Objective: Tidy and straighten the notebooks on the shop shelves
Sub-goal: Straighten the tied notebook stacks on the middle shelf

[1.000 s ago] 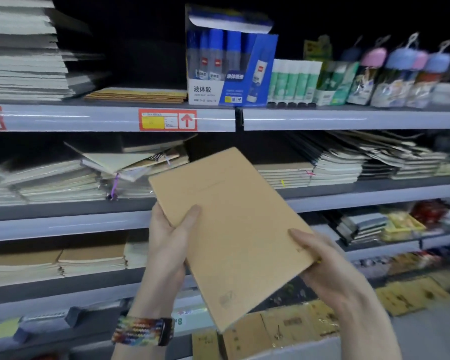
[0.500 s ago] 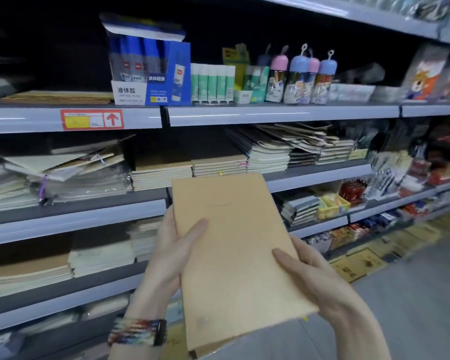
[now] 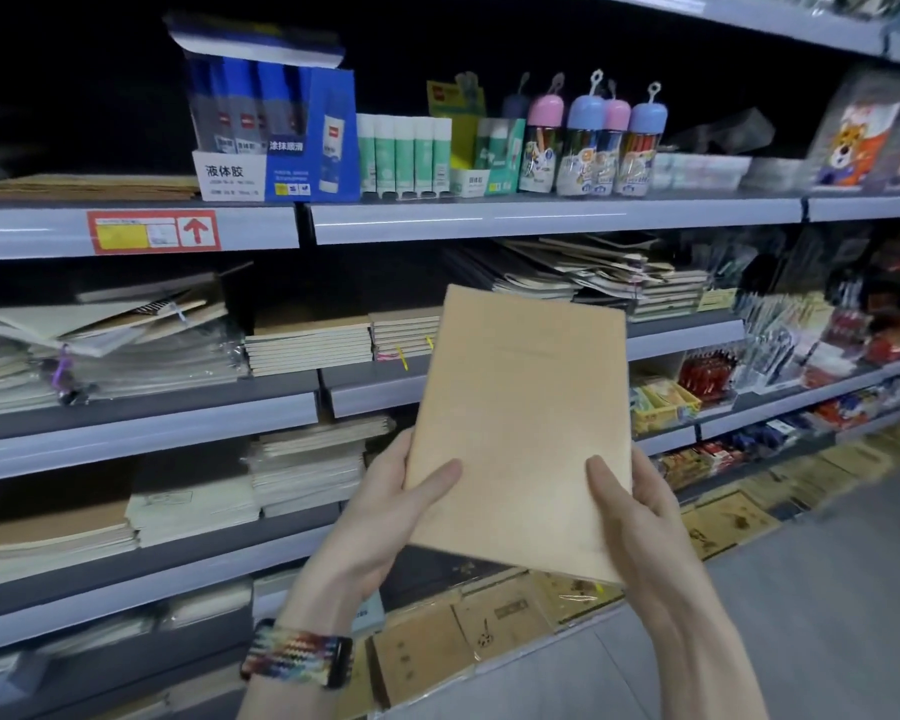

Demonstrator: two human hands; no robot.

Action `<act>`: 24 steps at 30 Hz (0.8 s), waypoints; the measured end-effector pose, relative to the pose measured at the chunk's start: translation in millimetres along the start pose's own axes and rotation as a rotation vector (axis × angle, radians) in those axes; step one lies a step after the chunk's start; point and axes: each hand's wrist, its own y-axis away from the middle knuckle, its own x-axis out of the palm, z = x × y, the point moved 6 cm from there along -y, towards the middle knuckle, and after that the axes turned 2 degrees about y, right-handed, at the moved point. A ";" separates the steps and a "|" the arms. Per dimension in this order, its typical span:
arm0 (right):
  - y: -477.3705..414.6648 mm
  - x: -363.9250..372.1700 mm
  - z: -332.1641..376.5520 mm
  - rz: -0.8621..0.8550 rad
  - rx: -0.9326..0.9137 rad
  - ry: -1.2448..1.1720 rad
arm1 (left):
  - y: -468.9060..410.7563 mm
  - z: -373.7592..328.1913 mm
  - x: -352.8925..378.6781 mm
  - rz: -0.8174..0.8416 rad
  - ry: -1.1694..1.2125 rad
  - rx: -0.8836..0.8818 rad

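Kraft notebook [image 3: 520,423], left hand [image 3: 385,506] and right hand [image 3: 640,517] fingers gripping it, blue box [image 3: 310,163] marked 液体胶

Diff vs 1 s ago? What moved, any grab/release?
The kraft notebook turned from tilted to nearly upright; the head view swung right along the shelves. No grab or release: left hand and right hand keep their grip on its lower sides.

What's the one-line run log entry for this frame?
left grip: holds kraft notebook | right grip: holds kraft notebook | status: not yet shelved
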 end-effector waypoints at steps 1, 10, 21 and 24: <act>-2.9 0.0 -1.1 0.003 0.003 0.005 | -1.5 1.3 -0.3 -0.007 0.000 0.003; -37.8 15.8 -6.5 0.079 0.001 0.060 | -21.8 7.8 -14.1 -0.150 0.139 -0.068; -113.9 62.7 -10.3 0.125 0.029 0.128 | -83.8 2.5 -60.2 -0.262 0.008 -0.024; -139.5 84.8 -7.9 0.136 0.045 0.139 | -106.1 -4.4 -81.0 -0.309 0.026 -0.003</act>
